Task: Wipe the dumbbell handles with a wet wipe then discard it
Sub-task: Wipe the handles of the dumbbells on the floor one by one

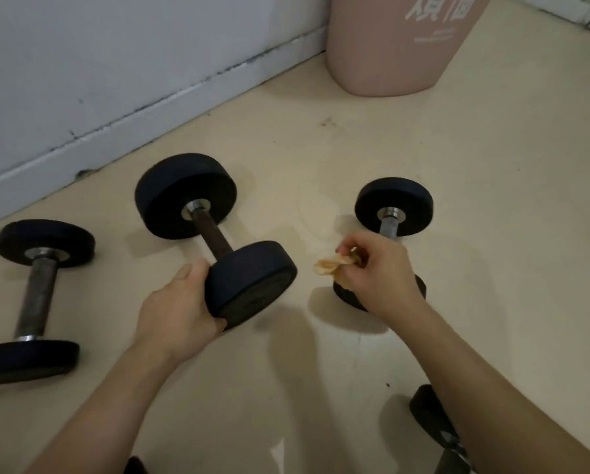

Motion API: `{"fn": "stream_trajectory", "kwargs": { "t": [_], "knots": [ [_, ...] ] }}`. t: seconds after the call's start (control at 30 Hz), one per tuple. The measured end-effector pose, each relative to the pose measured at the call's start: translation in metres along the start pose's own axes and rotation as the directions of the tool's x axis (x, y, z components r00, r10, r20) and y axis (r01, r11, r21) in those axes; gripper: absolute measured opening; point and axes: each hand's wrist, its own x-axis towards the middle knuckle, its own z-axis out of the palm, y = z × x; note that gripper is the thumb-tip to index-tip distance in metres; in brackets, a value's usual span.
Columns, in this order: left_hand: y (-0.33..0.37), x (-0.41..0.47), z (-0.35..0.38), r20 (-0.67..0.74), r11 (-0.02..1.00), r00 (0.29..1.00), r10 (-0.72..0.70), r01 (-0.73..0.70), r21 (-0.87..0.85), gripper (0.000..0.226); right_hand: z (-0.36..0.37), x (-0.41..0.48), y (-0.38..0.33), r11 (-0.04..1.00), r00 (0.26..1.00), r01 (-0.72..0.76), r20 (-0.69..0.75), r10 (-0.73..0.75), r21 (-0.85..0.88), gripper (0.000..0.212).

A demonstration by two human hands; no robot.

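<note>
1. Pale cream floor [457,165] meets a white wall [115,46] along a scuffed skirting [150,111] at the back left. A pink bin [389,56] with white lettering stands at the far edge, near the wall.
2. 3 black-headed dumbbells lie in a row on the floor, each apart from its neighbour: the left dumbbell [37,295], the middle dumbbell [213,234] and the right dumbbell [394,203]. Part of a 4th dumbbell [430,412] shows at the bottom right, partly hidden by the right forearm [491,388].
3. The left hand [180,309] grips the near head of the middle dumbbell, thumb over the rim and fingers curled beneath.
4. The right hand [382,275] pinches a crumpled wet wipe [331,265] between thumb and fingertips. It sits over the right dumbbell's handle and hides the lower part. Whether the wipe touches the metal cannot be told.
5. A broad stretch of floor separates the right dumbbell from the bin, and a narrower gap lies between the middle and right dumbbells.
</note>
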Motion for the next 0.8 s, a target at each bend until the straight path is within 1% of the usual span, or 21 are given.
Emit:
{"fn": "stream_trajectory", "kwargs": {
  "t": [0.07,0.13,0.2,0.27,0.3,0.37,0.43,0.47,0.53,0.6,0.63,0.67,0.7,0.73,0.77,0.8],
  "knots": [
    [0.0,-0.004,0.0,0.005,1.0,1.0,0.008,-0.008,0.026,0.052,0.03,0.028,-0.033,0.995,0.993,0.075,0.081,-0.08,0.068,0.017],
    [0.0,-0.011,-0.002,0.006,0.997,1.0,0.026,-0.026,0.067,0.053,0.057,0.056,-0.06,0.99,0.981,0.128,0.14,-0.135,0.06,0.022],
    [-0.003,-0.022,-0.003,0.038,0.995,0.999,0.032,-0.036,0.095,0.054,0.082,0.078,-0.078,0.989,0.97,0.125,0.2,-0.139,0.084,0.024],
    [-0.009,-0.033,0.0,0.079,0.996,0.997,0.02,-0.027,0.088,0.051,0.106,0.093,-0.091,0.987,0.954,0.128,0.259,-0.15,0.102,0.023],
    [-0.014,-0.038,0.001,0.096,0.997,0.995,0.012,-0.019,0.075,0.048,0.117,0.097,-0.095,0.984,0.945,0.149,0.278,-0.17,0.093,0.022],
    [-0.023,-0.042,0.003,0.123,1.0,0.992,-0.015,0.012,0.026,0.046,0.136,0.1,-0.096,0.97,0.92,0.239,0.31,-0.239,0.036,0.018],
    [-0.031,-0.043,0.002,0.165,1.0,0.986,-0.027,0.029,-0.005,0.046,0.152,0.1,-0.092,0.94,0.871,0.34,0.381,-0.31,-0.012,0.016],
    [-0.033,-0.042,0.002,0.187,0.999,0.982,-0.026,0.029,-0.016,0.046,0.158,0.1,-0.09,0.935,0.848,0.355,0.423,-0.319,-0.007,0.016],
    [-0.035,-0.043,0.002,0.23,0.999,0.973,-0.015,0.022,-0.029,0.044,0.161,0.1,-0.089,0.952,0.824,0.3,0.486,-0.293,0.064,0.017],
    [-0.039,-0.044,-0.006,0.257,0.998,0.966,0.03,-0.016,-0.056,0.043,0.16,0.102,-0.09,0.97,0.795,0.21,0.555,-0.245,0.127,0.02],
    [-0.043,-0.045,-0.014,0.299,0.995,0.953,0.053,-0.027,-0.092,0.043,0.159,0.103,-0.09,0.977,0.777,0.156,0.593,-0.211,0.144,0.022],
    [-0.049,-0.044,-0.024,0.342,0.988,0.936,0.087,-0.037,-0.149,0.043,0.158,0.103,-0.09,0.984,0.758,0.087,0.631,-0.167,0.156,0.025],
    [-0.053,-0.04,-0.037,0.399,0.976,0.911,0.101,-0.012,-0.218,0.044,0.155,0.102,-0.09,0.987,0.731,0.036,0.669,-0.134,0.159,0.028],
    [-0.058,-0.032,-0.046,0.404,0.949,0.909,0.102,0.033,-0.314,0.045,0.152,0.101,-0.089,0.989,0.701,0.022,0.703,-0.12,0.148,0.031],
    [-0.06,-0.021,-0.054,0.345,0.888,0.935,0.084,0.087,-0.452,0.041,0.149,0.098,-0.089,0.991,0.675,0.041,0.727,-0.124,0.131,0.035],
    [-0.063,-0.006,-0.054,0.184,0.834,0.982,0.046,0.063,-0.549,0.034,0.147,0.096,-0.087,0.99,0.657,0.054,0.742,-0.131,0.128,0.036]
  ]
}}
